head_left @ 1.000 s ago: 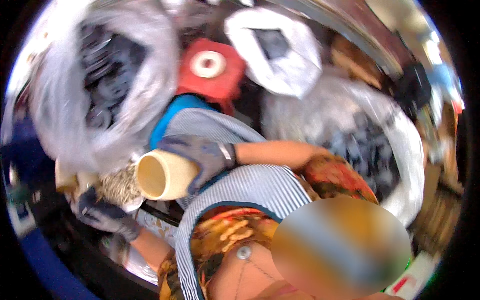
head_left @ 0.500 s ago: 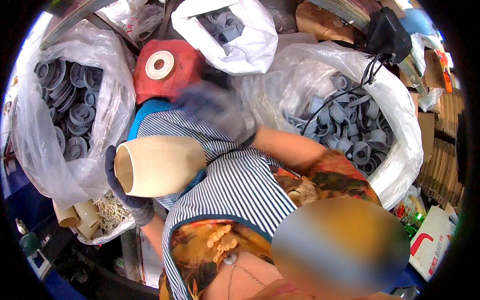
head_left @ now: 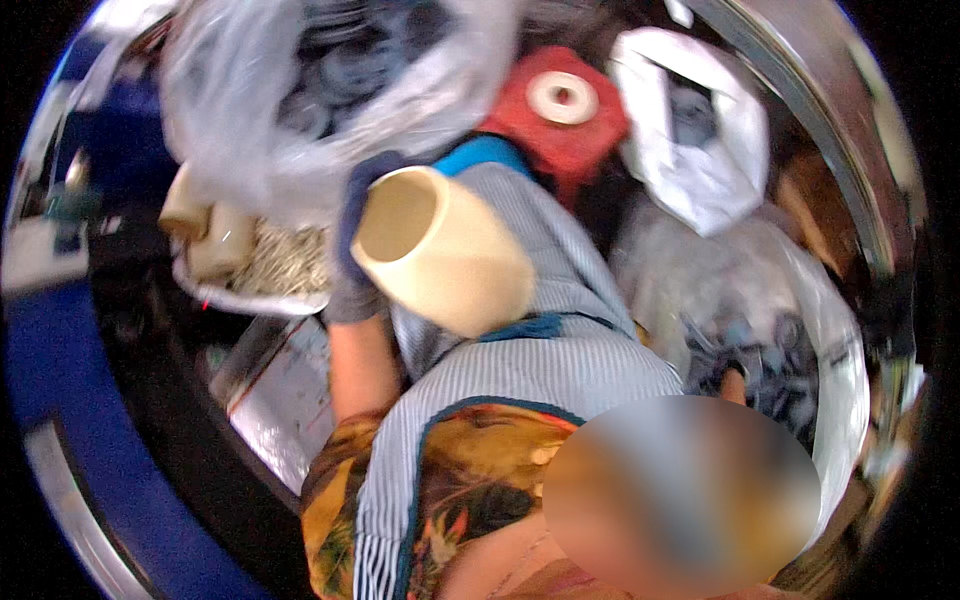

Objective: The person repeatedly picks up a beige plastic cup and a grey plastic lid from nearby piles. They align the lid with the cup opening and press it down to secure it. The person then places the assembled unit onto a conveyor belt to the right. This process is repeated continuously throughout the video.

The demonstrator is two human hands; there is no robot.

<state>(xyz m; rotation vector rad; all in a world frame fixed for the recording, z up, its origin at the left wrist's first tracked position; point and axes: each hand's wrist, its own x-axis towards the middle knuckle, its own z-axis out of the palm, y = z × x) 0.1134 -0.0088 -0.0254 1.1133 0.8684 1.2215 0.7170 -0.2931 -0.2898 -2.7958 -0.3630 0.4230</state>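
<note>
Cream cone [head_left: 440, 250] gripped by gloved left hand [head_left: 352, 250] amid plastic bags [head_left: 250, 110]

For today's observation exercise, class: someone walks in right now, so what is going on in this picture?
A person in a striped apron sits among big clear plastic bags. Their gloved left hand holds a large cream cone-shaped tube, open end up and to the left, over the lap. The right hand reaches into a bag of dark grey ring-like parts on the right; the motion blur hides whether it grips anything. More cream tubes lie at the left, and a red block with a white ring stands ahead.
</note>
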